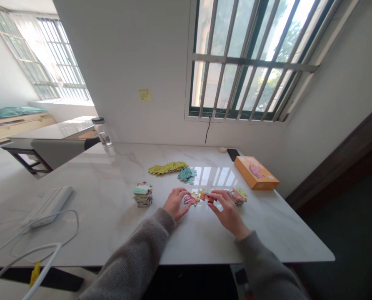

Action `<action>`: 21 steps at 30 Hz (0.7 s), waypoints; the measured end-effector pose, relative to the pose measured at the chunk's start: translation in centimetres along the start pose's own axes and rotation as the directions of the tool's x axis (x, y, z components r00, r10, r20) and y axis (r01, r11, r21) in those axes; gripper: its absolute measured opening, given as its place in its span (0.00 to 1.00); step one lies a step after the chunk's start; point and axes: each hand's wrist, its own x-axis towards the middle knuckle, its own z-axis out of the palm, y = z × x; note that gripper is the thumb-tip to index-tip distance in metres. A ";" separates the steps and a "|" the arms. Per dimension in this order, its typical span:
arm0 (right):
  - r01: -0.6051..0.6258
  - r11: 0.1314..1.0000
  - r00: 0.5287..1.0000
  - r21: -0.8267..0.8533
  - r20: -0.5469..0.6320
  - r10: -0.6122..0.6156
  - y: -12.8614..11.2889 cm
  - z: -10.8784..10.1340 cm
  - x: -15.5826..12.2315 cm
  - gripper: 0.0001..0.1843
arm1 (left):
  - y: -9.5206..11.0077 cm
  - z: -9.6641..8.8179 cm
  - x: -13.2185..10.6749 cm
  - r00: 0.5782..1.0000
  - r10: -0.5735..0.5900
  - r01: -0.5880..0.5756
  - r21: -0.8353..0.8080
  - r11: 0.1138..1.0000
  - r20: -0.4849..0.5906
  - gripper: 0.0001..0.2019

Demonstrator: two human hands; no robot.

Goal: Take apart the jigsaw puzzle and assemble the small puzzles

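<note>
My left hand (176, 203) rests on the marble-patterned table, its thumb and fingers closed round the edge of a red jigsaw puzzle piece (188, 199) with a white barn-like print. Just right of that piece lies a yellow and orange puzzle piece (202, 194). My right hand (225, 206) pinches a small reddish puzzle piece (210, 200) between thumb and fingers, close to the yellow one. Behind the right hand, partly hidden by it, is a stack of puzzle pieces (240, 196). Another, taller stack of pieces (143, 194) stands left of my left hand.
Farther back lie a row of yellow-green pieces (168, 167) and a teal pile (187, 175). An orange box (256, 173) and a black phone (233, 155) are at the right. A bottle (102, 131) stands back left; a white power strip (51, 205) with cables lies left.
</note>
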 end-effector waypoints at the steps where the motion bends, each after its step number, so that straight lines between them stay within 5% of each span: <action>1: -0.032 0.998 0.998 -0.053 -0.052 0.029 0.7 -0.6 -0.4 0.11 | -0.2 0.2 0.0 0.999 -0.028 0.028 0.031 0.999 0.018 0.17; 6: -0.231 0.931 0.964 -0.283 -0.196 0.179 5.5 -3.5 -2.4 0.13 | -0.3 0.9 0.0 0.983 -0.146 0.129 0.146 0.981 0.109 0.17; 11: -0.320 0.876 0.943 -0.362 -0.209 0.258 8.1 -4.5 -3.7 0.13 | 0.1 0.6 0.2 0.979 -0.184 0.167 0.171 0.971 0.088 0.16; 17: -0.335 0.854 0.939 -0.398 -0.212 0.270 7.2 -4.5 -3.2 0.13 | 0.2 0.6 0.3 0.977 -0.191 0.172 0.183 0.968 0.091 0.14; 21: -0.233 0.913 0.966 -0.334 -0.184 0.179 4.7 -3.8 -1.9 0.11 | 0.4 0.5 0.4 0.981 -0.177 0.163 0.160 0.974 0.078 0.12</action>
